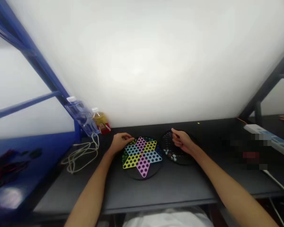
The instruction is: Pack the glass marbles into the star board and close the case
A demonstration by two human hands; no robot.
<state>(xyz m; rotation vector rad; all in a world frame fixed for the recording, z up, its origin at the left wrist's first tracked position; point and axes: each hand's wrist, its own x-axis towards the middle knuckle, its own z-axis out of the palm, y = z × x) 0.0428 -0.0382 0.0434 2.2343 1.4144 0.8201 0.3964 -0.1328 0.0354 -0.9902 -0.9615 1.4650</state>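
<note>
A round Chinese checkers board (142,155) with a star of pink, yellow and blue holed triangles lies on the dark desk. My left hand (121,141) rests on the board's far left rim, fingers curled down on it. Beside the board on the right sits a dark round tray (174,154) holding small marbles. My right hand (182,140) hovers over that tray, fingers pinched together; what they hold is too small to see.
Two bottles (100,121) stand at the back left by a blue metal frame (44,72). A coiled white cable (81,154) lies left of the board. A white power strip (267,137) and its cord sit at the right. The desk's front edge (156,205) is near my body.
</note>
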